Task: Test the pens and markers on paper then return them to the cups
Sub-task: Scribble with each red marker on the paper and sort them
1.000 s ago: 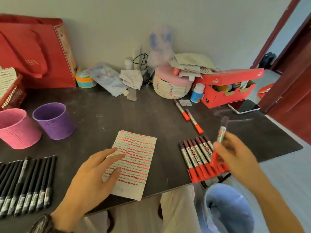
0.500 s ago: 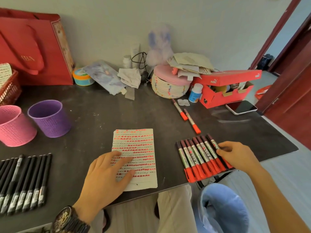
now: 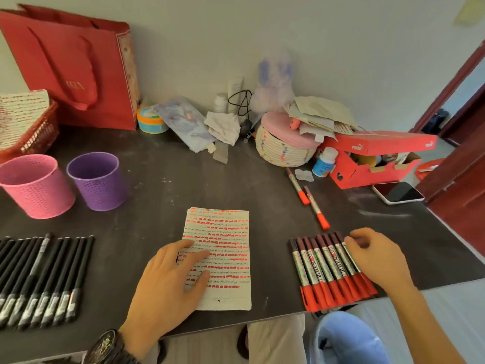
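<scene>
A sheet of paper (image 3: pixel 223 248) covered in rows of red marks lies at the table's front middle. My left hand (image 3: pixel 170 279) presses flat on its lower left part. To the right lies a row of several red-capped markers (image 3: pixel 322 269) side by side. My right hand (image 3: pixel 378 256) rests against the rightmost marker of that row, fingers loosely bent over its top end. Two orange-tipped markers (image 3: pixel 308 195) lie apart further back. A pink cup (image 3: pixel 36 185) and a purple cup (image 3: pixel 98 179) stand at the left. Several black pens (image 3: pixel 42 279) lie in a row at the front left.
Along the back wall stand a red gift bag (image 3: pixel 78 64), a red basket (image 3: pixel 31 132), a woven round box with pink lid (image 3: pixel 286 145) and an open red shoebox (image 3: pixel 372 164). A phone (image 3: pixel 399 193) lies at the right edge. The dark table (image 3: pixel 183 179) ends just in front of me.
My right hand, which held one marker upright a second ago, has laid it down at the right end of the row and now rests against it. The left hand stays on the paper.
</scene>
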A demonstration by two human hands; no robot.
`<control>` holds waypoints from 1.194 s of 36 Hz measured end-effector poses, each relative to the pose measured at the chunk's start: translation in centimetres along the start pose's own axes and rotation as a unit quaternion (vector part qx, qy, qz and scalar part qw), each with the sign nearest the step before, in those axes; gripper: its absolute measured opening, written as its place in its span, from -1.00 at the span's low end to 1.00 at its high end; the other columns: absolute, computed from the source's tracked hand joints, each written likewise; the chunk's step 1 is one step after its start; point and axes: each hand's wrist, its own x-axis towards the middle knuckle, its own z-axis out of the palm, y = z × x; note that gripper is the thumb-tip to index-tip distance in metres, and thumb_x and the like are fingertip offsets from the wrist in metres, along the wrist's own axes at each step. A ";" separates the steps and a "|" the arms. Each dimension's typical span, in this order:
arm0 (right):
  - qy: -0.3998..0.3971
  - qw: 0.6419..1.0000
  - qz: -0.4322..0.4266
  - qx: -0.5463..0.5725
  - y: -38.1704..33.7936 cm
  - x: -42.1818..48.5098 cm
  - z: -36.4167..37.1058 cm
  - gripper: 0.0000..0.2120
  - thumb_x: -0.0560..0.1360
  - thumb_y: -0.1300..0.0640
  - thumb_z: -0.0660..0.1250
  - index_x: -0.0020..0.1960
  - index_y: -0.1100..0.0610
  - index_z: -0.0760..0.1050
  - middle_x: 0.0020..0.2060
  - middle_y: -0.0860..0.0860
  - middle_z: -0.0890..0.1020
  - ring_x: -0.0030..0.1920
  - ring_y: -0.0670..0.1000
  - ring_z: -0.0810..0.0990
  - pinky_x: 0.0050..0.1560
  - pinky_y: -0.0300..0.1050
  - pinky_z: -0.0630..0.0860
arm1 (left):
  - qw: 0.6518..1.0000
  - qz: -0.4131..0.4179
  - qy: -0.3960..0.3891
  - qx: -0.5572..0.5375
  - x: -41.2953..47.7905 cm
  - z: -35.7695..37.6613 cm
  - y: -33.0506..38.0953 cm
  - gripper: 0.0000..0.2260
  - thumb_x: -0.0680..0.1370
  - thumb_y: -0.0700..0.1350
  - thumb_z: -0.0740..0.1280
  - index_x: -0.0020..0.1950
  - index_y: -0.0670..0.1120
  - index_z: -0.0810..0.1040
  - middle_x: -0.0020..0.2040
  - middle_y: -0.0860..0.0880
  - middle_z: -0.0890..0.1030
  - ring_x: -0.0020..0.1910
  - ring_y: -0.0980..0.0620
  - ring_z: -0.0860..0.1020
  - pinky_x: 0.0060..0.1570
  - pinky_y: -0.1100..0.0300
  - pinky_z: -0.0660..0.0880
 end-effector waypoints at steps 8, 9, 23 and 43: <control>0.010 0.995 -0.101 -0.027 -8.6 6.0 3.1 -0.67 0.57 -0.03 0.32 0.29 0.07 0.49 0.17 0.13 0.57 0.14 0.22 0.56 0.10 0.13 0.53 | 0.999 -0.022 0.005 -0.024 0.2 0.2 0.1 -0.56 0.57 0.33 0.16 0.44 0.33 0.36 0.53 0.23 0.22 0.50 0.14 0.20 0.47 0.11 0.19; 0.005 0.993 -0.107 -0.050 -9.6 6.8 3.4 -0.64 0.58 -0.02 0.31 0.32 0.09 0.47 0.20 0.16 0.55 0.17 0.25 0.53 0.10 0.14 0.51 | 0.999 -0.024 0.008 -0.025 0.1 0.3 0.0 -0.56 0.57 0.34 0.15 0.44 0.33 0.35 0.53 0.24 0.21 0.50 0.15 0.19 0.47 0.13 0.20; -0.081 0.984 -0.033 -0.155 -15.1 10.5 6.3 -0.50 0.61 -0.05 0.29 0.44 0.19 0.35 0.35 0.21 0.49 0.27 0.26 0.54 0.15 0.10 0.51 | 0.998 -0.031 0.024 -0.045 0.1 -0.1 0.3 -0.54 0.56 0.35 0.10 0.44 0.31 0.35 0.53 0.25 0.17 0.51 0.19 0.14 0.46 0.19 0.15; -0.119 0.796 -0.051 0.591 -13.1 -17.8 5.5 -0.70 0.54 0.34 0.28 -0.17 -0.02 0.61 -0.24 0.16 0.69 -0.36 -0.01 0.58 -0.37 -0.20 0.54 | 0.958 0.012 0.162 -0.235 -5.8 -2.2 4.5 -0.78 0.64 0.09 0.17 0.10 0.07 0.58 0.05 0.23 0.57 0.08 0.18 0.53 0.01 0.32 0.47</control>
